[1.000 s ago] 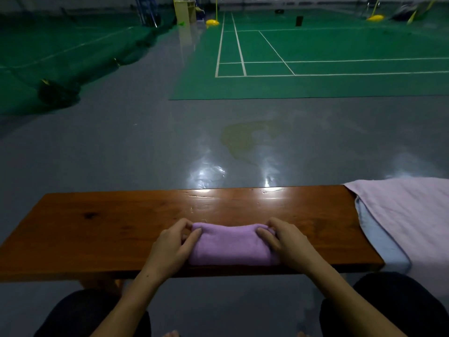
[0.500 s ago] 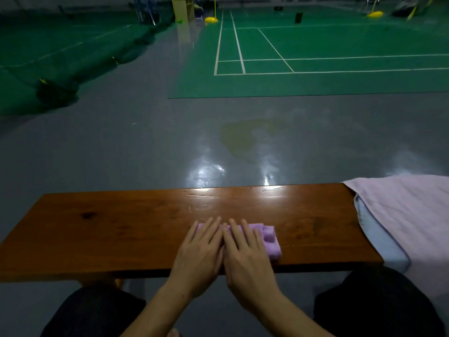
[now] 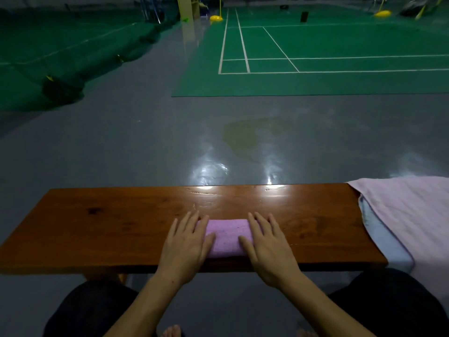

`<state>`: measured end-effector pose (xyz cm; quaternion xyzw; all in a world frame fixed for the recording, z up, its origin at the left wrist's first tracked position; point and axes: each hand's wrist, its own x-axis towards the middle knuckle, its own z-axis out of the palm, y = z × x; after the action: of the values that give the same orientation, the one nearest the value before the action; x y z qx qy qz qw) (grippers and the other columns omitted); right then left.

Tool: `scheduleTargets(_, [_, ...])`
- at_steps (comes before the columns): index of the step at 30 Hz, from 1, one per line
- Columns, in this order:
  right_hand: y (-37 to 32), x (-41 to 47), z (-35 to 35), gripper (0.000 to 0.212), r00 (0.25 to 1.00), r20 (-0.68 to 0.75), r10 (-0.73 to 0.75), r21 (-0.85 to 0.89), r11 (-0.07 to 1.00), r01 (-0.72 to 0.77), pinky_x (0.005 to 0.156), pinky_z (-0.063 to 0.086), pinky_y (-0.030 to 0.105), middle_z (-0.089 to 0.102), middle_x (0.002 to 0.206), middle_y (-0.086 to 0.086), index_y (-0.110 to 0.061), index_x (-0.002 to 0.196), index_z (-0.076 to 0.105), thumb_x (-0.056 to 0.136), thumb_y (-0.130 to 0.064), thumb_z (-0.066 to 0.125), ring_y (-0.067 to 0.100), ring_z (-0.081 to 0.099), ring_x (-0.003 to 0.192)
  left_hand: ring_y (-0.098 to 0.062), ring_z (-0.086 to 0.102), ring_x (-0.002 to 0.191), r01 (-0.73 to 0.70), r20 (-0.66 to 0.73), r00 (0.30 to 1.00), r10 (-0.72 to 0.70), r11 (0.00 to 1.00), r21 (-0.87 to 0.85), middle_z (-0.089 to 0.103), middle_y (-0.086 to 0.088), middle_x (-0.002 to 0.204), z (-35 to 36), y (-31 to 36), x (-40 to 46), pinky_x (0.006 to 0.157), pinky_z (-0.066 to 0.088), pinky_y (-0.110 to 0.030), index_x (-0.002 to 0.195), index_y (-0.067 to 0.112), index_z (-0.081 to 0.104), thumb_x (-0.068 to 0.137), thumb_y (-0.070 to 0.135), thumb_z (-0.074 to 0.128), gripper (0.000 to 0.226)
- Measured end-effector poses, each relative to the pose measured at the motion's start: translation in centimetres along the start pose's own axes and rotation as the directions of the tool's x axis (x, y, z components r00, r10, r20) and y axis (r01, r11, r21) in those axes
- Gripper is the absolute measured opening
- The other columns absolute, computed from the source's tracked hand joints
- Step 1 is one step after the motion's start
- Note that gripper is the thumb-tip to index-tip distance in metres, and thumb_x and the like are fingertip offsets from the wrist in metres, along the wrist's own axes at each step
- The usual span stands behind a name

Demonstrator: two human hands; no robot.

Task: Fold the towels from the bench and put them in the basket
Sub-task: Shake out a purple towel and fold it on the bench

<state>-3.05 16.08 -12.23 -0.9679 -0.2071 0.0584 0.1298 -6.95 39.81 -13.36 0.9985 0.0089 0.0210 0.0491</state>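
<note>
A small folded purple towel point(image 3: 227, 235) lies flat on a wooden tabletop point(image 3: 109, 229), close to its near edge and about midway along its length. The left hand point(image 3: 185, 246) presses down on the towel's left end and the right hand point(image 3: 267, 248) on its right end, palms down. On both hands the fingers are straight and slightly spread, not curled around the cloth; their tips reach about to the towel's far edge, and each thumb rests on the towel's top. The purple middle strip shows between the two hands. At the right end of the tabletop, well apart from the folded towel, a large pale pink towel point(image 3: 413, 210) lies spread over a light blue towel point(image 3: 381, 237). Beyond is a glossy grey floor point(image 3: 145, 142) and a green court point(image 3: 315, 69) with white lines.
</note>
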Motion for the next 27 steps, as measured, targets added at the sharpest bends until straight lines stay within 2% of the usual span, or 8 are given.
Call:
scheduleTargets(3, [1.3, 0.0, -0.6, 0.064, 0.999, -0.018, 0.028, 0.033, 0.999, -0.027, 0.129, 0.02, 0.037, 0.031, 0.169, 0.0, -0.026, 0.164, 0.027, 0.109, -0.056, 0.017, 0.023, 0.023, 0.155, -0.023, 0.036, 0.153, 0.074, -0.041, 0.996, -0.075, 0.997, -0.021, 0.042, -0.002, 0.164, -0.9, -1.0, -0.1, 0.124, 0.03, -0.046, 0.156, 0.028, 0.047, 0.1, 0.075, 0.013, 0.08])
scheduleTargets(6, [2.2, 0.0, -0.5, 0.048, 0.995, -0.069, 0.072, -0.022, 0.997, -0.074, 0.103, 0.05, 0.035, 0.058, 0.136, -0.004, -0.035, 0.143, 0.053, 0.106, -0.058, 0.031, 0.017, 0.05, 0.121, -0.018, 0.052, 0.134, 0.097, -0.132, 0.985, -0.108, 0.991, -0.091, 0.056, 0.001, 0.149, -1.5, -2.1, 0.2, 0.106, 0.05, -0.039, 0.146, 0.029, 0.056, 0.098, 0.077, 0.03, 0.073])
scheduleTargets(9, [2.2, 0.2, -1.0, 0.055, 0.994, -0.054, 0.094, -0.05, 0.994, -0.096, 0.08, 0.057, 0.034, 0.065, 0.1, -0.01, -0.036, 0.106, 0.062, 0.095, -0.076, 0.026, 0.012, 0.057, 0.089, -0.011, 0.058, 0.108, 0.162, -0.166, 0.969, -0.183, 0.977, -0.135, 0.063, 0.007, 0.126, -2.1, -2.9, 0.4, 0.081, 0.054, -0.03, 0.13, 0.032, 0.064, 0.095, 0.075, 0.043, 0.059])
scheduleTargets(12, [2.1, 0.1, -1.8, 0.058, 0.999, 0.024, 0.025, -0.035, 0.999, -0.025, 0.077, 0.054, 0.037, 0.06, 0.08, -0.013, -0.032, 0.085, 0.056, 0.088, -0.085, 0.034, 0.013, 0.054, 0.083, -0.008, 0.057, 0.097, 0.352, -0.03, 0.93, -0.366, 0.91, -0.218, 0.059, 0.014, 0.111, -3.4, -2.3, 0.6, 0.075, 0.048, -0.032, 0.117, 0.036, 0.062, 0.087, 0.087, 0.045, 0.062])
scheduleTargets(16, [1.6, 0.2, -2.6, 0.067, 0.984, 0.157, -0.083, 0.116, 0.991, 0.065, 0.084, 0.049, 0.037, 0.062, 0.079, -0.014, -0.028, 0.079, 0.058, 0.082, -0.093, 0.043, 0.012, 0.051, 0.088, -0.008, 0.064, 0.085, 0.448, 0.165, 0.894, -0.417, 0.821, -0.355, 0.067, 0.016, 0.094, -3.9, -2.1, 1.2, 0.076, 0.053, -0.033, 0.098, 0.032, 0.062, 0.072, 0.094, 0.056, 0.067])
scheduleTargets(20, [0.9, 0.9, -2.6, 0.064, 0.987, 0.144, -0.064, 0.204, 0.978, 0.034, 0.081, 0.047, 0.034, 0.061, 0.09, -0.017, -0.032, 0.094, 0.061, 0.082, -0.092, 0.044, 0.011, 0.047, 0.094, -0.009, 0.068, 0.08, 0.389, 0.215, 0.921, -0.324, 0.753, -0.53, 0.071, 0.009, 0.091, -3.2, -2.4, 1.6, 0.073, 0.062, -0.039, 0.094, 0.031, 0.062, 0.075, 0.078, 0.072, 0.052])
scheduleTargets(23, [-0.1, 1.8, -2.2, 0.077, 0.997, 0.067, -0.037, 0.323, 0.946, 0.014, 0.09, 0.045, 0.034, 0.055, 0.108, -0.017, -0.036, 0.114, 0.062, 0.077, -0.099, 0.037, 0.012, 0.042, 0.104, -0.009, 0.064, 0.078, 0.284, 0.151, 0.957, -0.247, 0.693, -0.663, 0.068, 0.006, 0.09, -3.8, -1.7, 1.6, 0.066, 0.053, -0.027, 0.094, 0.024, 0.059, 0.085, 0.053, 0.08, 0.037])
scheduleTargets(27, [-1.7, 3.7, -1.7, 0.08, 0.995, 0.096, -0.028, 0.427, 0.904, -0.016, 0.105, 0.04, 0.037, 0.05, 0.123, -0.011, -0.036, 0.127, 0.063, 0.077, -0.096, 0.046, 0.012, 0.033, 0.118, -0.006, 0.057, 0.074, 0.053, -0.021, 0.989, -0.149, 0.474, -0.879, 0.065, 0.001, 0.085, -5.0, -0.9, 1.7, 0.061, 0.049, -0.023, 0.096, 0.014, 0.057, 0.09, 0.019, 0.082, 0.027])
